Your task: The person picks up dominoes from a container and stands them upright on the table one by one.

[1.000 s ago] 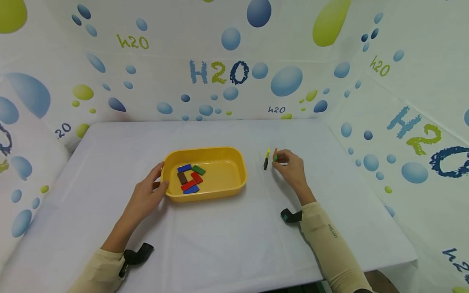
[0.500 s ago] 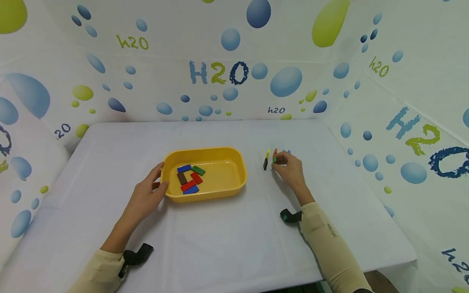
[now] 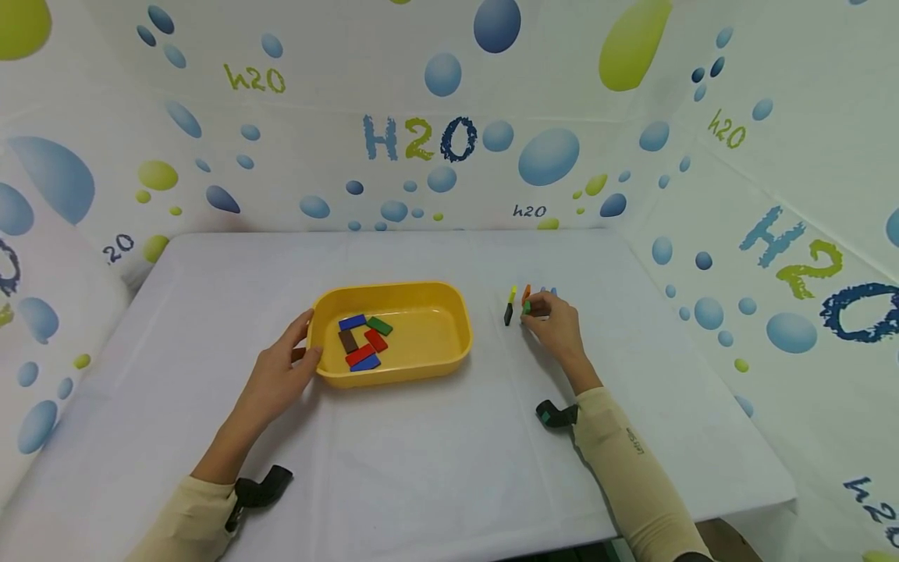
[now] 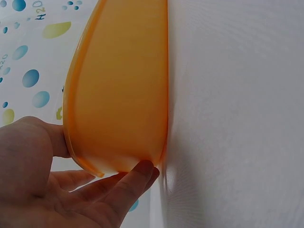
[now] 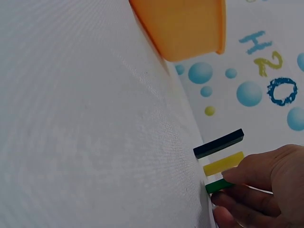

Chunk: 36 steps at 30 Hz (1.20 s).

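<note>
At the left end of a yellow plastic tray (image 3: pixel 428 336), my left hand (image 3: pixel 281 375) holds the wall, thumb and fingers spread over it. The left wrist view shows the fingertips against the tray's outer side (image 4: pixel 118 85). To the right of the tray, my right hand (image 3: pixel 558 324) pinches a green block (image 5: pixel 218 186) that stands upright on the cloth. Close by stand a black block (image 3: pixel 509 314), a yellow block (image 3: pixel 513 294) and an orange block (image 3: pixel 526 294). Something blue (image 3: pixel 553 291) shows just behind the fingers, mostly hidden.
Inside the tray, toward its left side, lie several flat blocks: blue (image 3: pixel 353 321), green (image 3: pixel 380 326), brown (image 3: pixel 348 341) and red (image 3: pixel 375 340) among them. A white cloth (image 3: pixel 421 468) covers the table. Printed curtains hang behind and at both sides.
My right hand has shifted very slightly to the right, and a bit of blue now shows behind its fingers. The left hand and tray stay put.
</note>
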{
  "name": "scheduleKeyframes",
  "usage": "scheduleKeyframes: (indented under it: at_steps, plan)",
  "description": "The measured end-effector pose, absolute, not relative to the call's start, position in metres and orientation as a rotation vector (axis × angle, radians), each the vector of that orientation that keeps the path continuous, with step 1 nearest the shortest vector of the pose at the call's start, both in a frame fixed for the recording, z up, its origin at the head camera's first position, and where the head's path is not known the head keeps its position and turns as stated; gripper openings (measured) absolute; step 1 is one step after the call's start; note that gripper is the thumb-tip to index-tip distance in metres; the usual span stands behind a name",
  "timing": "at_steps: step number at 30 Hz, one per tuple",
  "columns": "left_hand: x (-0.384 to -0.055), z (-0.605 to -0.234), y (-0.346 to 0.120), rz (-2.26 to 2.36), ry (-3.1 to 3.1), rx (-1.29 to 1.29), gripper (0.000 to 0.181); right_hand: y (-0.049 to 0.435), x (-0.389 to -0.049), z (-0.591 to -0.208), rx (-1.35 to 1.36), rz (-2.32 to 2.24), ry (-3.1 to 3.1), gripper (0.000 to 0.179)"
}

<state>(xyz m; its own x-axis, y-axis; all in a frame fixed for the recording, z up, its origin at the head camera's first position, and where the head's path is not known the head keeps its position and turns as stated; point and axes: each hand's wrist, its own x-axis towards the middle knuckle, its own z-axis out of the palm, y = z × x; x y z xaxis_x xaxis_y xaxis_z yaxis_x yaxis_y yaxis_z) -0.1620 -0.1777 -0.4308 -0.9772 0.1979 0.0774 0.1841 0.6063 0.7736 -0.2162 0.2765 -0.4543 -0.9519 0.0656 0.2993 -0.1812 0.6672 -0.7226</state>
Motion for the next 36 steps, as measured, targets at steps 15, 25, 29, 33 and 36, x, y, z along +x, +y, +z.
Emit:
scheduleKeyframes:
  at_steps: [15, 25, 29, 33, 36]
  plan:
    - [-0.1621, -0.4296, -0.1763, 1.342, 2.798, 0.319, 0.067, 0.2762, -0.2160, -0.4530, 0.079, 1.198, -2.597, 0.031]
    - [-0.1623, -0.4311, -0.1766, 1.340, 2.800, 0.321, 0.067, 0.2791, -0.2149, -0.4520, 0.103, 1.189, -2.595, 0.034]
    - [-0.1624, -0.4316, -0.1768, 1.339, 2.802, 0.324, 0.067, 0.2792, -0.2152, -0.4513, 0.110, 1.174, -2.598, 0.037]
    - [-0.1625, -0.4314, -0.1764, 1.343, 2.803, 0.327, 0.067, 0.2785, -0.2153, -0.4491, 0.123, 1.164, -2.578, 0.036]
    - [-0.1630, -0.4319, -0.1763, 1.341, 2.802, 0.322, 0.067, 0.2779, -0.2143, -0.4466, 0.130, 1.167, -2.558, 0.035]
